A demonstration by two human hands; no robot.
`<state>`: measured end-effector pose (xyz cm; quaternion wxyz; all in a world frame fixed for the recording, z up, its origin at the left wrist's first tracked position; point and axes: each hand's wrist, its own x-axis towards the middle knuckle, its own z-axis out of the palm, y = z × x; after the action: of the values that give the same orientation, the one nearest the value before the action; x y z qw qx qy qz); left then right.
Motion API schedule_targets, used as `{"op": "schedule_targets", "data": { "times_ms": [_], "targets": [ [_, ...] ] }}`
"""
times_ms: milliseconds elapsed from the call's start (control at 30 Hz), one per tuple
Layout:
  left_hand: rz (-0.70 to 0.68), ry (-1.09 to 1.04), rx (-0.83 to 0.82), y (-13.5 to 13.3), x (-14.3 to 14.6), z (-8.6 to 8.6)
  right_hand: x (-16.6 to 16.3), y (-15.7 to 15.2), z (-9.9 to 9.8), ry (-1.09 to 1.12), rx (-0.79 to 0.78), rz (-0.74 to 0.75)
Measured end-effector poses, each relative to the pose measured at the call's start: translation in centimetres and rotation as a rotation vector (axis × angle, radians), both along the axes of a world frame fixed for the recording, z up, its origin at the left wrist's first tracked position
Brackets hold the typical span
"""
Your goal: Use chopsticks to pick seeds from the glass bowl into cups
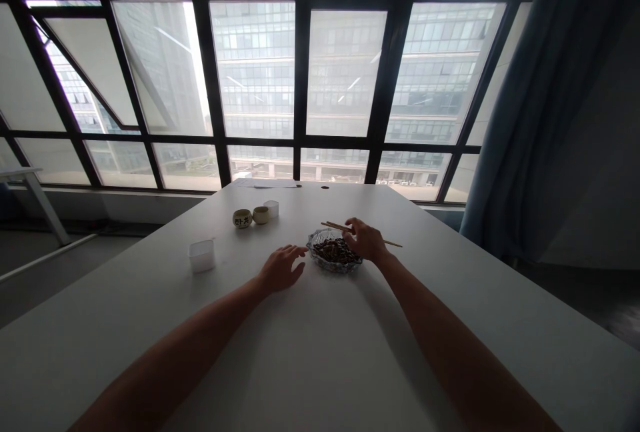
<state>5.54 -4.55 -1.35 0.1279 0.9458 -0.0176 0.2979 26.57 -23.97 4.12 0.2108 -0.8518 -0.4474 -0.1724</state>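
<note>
A clear glass bowl (336, 267) with a scalloped rim stands on the white table, filled with small dark striped pieces (333, 251) that look like sunflower seeds. My right hand (364, 239) is closed around a pair of wooden chopsticks (393, 243) above the bowl's right side. The chopsticks lie nearly level, their thin ends pointing left. At the bowl's left rim is my left hand (284, 268), fingers stretched toward the glass and holding nothing. Whether its fingertips touch the rim I cannot tell.
On the white table (310, 365), a translucent plastic container (201, 257) stands to the left. Farther back are two small yellowish round pots (243, 219), one with dark characters, beside another small translucent container (272, 209). Windows rise beyond the table; a blue curtain (520, 119) hangs right.
</note>
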Motion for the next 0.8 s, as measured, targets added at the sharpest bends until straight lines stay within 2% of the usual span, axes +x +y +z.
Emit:
{"op": "schedule_targets", "data": {
  "times_ms": [100, 233, 333, 433, 533, 600, 700, 800],
  "targets": [
    [0.089, -0.020, -0.015, -0.1, -0.1, 0.0, -1.6, 1.4, 0.1, 0.024, -0.066, 0.114],
    [0.113, -0.039, 0.066, 0.0, -0.1, 0.9, -2.4, 2.3, -0.3, 0.064, -0.065, 0.290],
    [0.173, -0.020, 0.171, 1.0, -0.1, 3.0, -2.4, 2.4, -0.4, 0.080, -0.042, 0.400],
    [0.352, 0.090, 0.217, 3.3, -1.1, 5.9, -2.3, 2.4, -0.4, 0.080, -0.037, 0.462],
    [0.556, 0.285, 0.221, 6.8, -3.5, 8.2, -2.0, 2.5, -0.4, 0.078, -0.015, 0.454],
    [0.670, 0.459, 0.173, 9.3, -5.6, 8.9, -1.6, 2.6, -0.6, 0.065, 0.024, 0.418],
    [0.828, 0.649, 0.042, 12.8, -8.8, 8.8, -0.7, 2.4, -0.8, 0.027, 0.060, 0.330],
    [0.857, 0.729, -0.026, 15.3, -11.1, 8.2, 0.0, 2.1, -1.0, 0.007, 0.028, 0.227]
  ]
}}
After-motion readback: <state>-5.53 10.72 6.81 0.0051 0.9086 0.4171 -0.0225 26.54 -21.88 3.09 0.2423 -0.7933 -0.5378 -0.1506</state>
